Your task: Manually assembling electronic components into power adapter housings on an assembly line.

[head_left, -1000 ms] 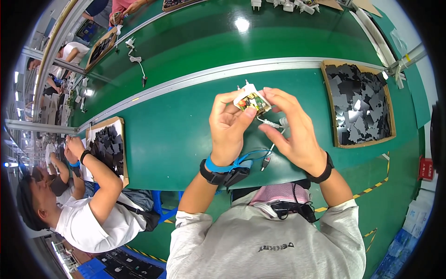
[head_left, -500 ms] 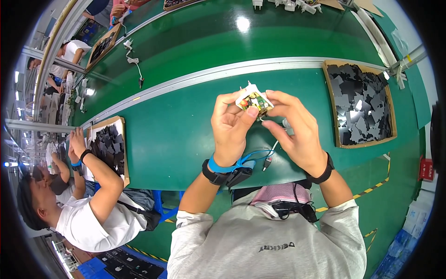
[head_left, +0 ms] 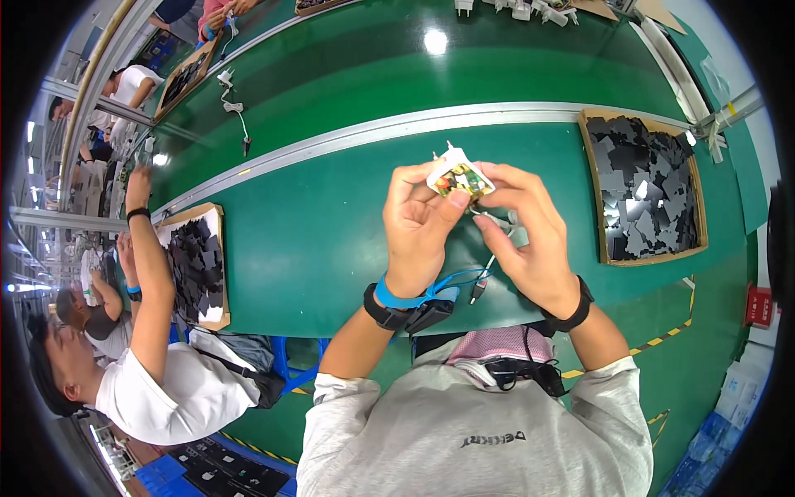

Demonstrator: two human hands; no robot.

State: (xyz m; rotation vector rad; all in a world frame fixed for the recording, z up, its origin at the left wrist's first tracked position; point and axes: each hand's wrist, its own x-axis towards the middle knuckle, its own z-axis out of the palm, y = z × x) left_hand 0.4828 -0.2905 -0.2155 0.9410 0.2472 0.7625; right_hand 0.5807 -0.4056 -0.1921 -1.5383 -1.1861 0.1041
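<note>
Above the green bench I hold an opened white plug charger (head_left: 457, 176), its metal pins pointing away from me and its circuit board with small coloured parts facing up. My left hand (head_left: 416, 236) is closed on its left side, the thumb on the board's near edge. My right hand (head_left: 537, 228) is closed at its right side, fingertips against the housing. A white cable (head_left: 499, 221) runs from the charger past my right thumb and fingers; its dark-and-metal connector (head_left: 478, 290) hangs below, between my wrists. Blue and black bands circle my left wrist, with a blue cord.
Cardboard trays of dark flat pieces stand at the right (head_left: 646, 199) and left (head_left: 199, 273). A metal rail (head_left: 373, 137) crosses the bench. Beyond it lie a corded charger (head_left: 232, 106) and several white chargers (head_left: 522, 10). A co-worker (head_left: 157, 381) sits close on my left.
My hands and the charger have shifted slightly right; more of the white cable shows by my right thumb. The co-worker on the left has stretched an arm forward past the tray.
</note>
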